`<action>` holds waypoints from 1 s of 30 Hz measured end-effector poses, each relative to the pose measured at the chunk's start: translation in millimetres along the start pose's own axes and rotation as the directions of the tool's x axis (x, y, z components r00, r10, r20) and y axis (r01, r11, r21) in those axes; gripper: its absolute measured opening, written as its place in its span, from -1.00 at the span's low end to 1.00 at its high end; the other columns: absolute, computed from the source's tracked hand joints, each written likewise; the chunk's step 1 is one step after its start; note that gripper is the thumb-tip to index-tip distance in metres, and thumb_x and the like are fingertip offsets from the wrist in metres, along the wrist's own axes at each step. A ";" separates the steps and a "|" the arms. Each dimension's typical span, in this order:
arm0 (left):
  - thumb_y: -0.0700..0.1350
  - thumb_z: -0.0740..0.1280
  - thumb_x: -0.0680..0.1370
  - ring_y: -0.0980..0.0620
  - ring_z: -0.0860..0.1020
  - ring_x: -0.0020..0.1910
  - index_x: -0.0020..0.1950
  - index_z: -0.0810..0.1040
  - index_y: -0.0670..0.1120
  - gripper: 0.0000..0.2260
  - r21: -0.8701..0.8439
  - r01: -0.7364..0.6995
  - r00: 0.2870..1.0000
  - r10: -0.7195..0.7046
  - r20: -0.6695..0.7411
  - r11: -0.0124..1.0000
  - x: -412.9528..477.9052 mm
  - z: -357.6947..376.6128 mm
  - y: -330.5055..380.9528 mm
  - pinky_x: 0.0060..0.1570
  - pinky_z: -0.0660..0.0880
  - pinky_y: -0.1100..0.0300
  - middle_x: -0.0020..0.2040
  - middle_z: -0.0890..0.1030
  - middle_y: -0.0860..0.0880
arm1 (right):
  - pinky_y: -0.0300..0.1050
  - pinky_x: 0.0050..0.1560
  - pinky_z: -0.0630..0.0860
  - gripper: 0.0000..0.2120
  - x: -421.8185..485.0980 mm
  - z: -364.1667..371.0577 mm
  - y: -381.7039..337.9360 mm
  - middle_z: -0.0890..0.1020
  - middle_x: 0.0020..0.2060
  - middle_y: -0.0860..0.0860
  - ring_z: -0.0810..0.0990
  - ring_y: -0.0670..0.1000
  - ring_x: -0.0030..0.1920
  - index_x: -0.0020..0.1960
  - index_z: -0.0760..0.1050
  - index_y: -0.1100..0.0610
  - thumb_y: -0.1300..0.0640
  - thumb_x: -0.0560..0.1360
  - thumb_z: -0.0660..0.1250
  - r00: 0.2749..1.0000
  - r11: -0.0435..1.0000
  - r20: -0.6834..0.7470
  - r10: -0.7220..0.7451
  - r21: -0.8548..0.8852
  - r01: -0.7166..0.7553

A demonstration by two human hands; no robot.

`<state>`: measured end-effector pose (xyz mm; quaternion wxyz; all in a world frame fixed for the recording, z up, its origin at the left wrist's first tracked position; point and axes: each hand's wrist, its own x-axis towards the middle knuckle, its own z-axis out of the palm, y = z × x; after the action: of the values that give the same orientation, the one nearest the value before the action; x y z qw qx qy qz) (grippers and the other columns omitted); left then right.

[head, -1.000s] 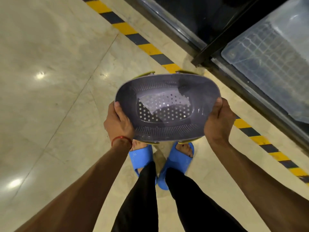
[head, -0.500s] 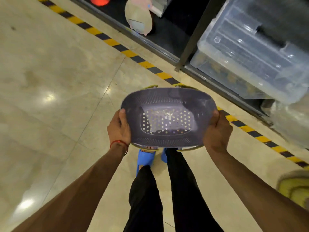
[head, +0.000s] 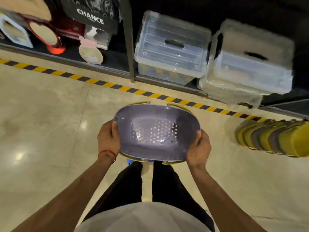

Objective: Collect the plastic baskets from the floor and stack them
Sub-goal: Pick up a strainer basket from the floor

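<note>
Purple-grey plastic basket held over the glossy tile floor (head: 41, 123), both grips on it.
Oval basket (head: 157, 133): smooth walls, round-hole perforated bottom, yellow-green handles along the rim, level above the feet. Left grip (head: 108, 139) and right grip (head: 198, 148) curl round its 2 short ends, thumbs over the rim, forearms extended. Nested grey-and-yellow basket stack (head: 274, 139) at the floor's right edge.

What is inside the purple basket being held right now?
Nothing lies inside the purple basket; its perforated bottom shows bare. The left hand and right hand grip its ends. The floor directly beneath it is mostly covered.
</note>
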<state>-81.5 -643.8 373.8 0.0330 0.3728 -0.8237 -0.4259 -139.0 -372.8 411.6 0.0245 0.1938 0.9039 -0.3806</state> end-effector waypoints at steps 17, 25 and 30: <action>0.13 0.07 0.69 -0.31 0.54 0.15 0.20 0.62 -0.08 -0.57 0.152 -0.257 0.894 0.175 0.414 0.954 -175.6 98.8 149.5 0.08 0.42 -0.02 0.14 0.65 -0.23 | -0.40 -0.25 0.32 -0.64 -79.0 -221.0 148.7 0.58 -0.18 -0.06 0.51 0.03 -0.17 0.06 0.57 0.15 0.03 0.74 0.03 0.883 0.915 -0.280 0.377 0.258 -0.309; 0.12 0.06 0.69 -0.35 0.55 0.11 0.17 0.62 -0.08 -0.58 0.141 -0.453 0.788 0.321 0.526 0.880 -268.9 202.3 223.1 0.07 0.43 -0.04 0.11 0.65 -0.25 | -0.04 -0.16 0.45 -0.58 -67.8 -330.3 245.0 0.62 -0.18 0.12 0.57 0.13 -0.15 -0.08 0.52 0.23 0.03 0.73 0.02 0.800 0.863 -0.360 0.480 0.356 -0.358; 0.12 0.05 0.69 -0.31 0.55 0.10 0.17 0.60 -0.06 -0.60 0.110 -0.515 0.721 0.360 0.593 0.850 -303.8 269.1 279.8 0.05 0.40 -0.01 0.09 0.65 -0.22 | -0.40 -0.30 0.31 -0.62 -44.8 -378.1 285.6 0.58 -0.21 0.00 0.51 0.00 -0.20 -0.08 0.52 0.17 0.03 0.73 0.05 0.724 0.829 -0.418 0.548 0.388 -0.403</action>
<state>-126.9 -165.9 486.1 -0.1556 0.0278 -0.9116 -0.3794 46.9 57.5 494.5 -0.1460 0.5166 0.7346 -0.4149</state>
